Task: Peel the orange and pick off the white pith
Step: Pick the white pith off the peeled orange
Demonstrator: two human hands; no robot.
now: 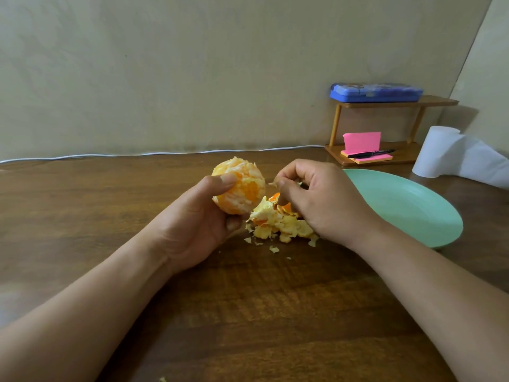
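Orange, peeled, patchy with white pith, up off the wooden table near the middle. Wrapped from 7 o'clock by the left hand: thumb on the front, fingers curled under, tight on the fruit. Just at 3 o'clock of the orange, the right hand, fingers curled in, thumb and first finger pinched together on a tiny pale bit of pith. Small gap between that bit and the orange.

Below that hand, at 5 o'clock of the orange, a heap of peel on the table, yellow-white with some orange bits, crumbs scattered round it. At 3 o'clock of the heap, a green plate, partly hidden by the right wrist.

Far back at 1 o'clock, a little wooden shelf with a blue pencil box on top, pink sticky notes and a black pen below. At 3 o'clock of the shelf, a white paper roll. Along the wall at 12 o'clock, a thin white cable.
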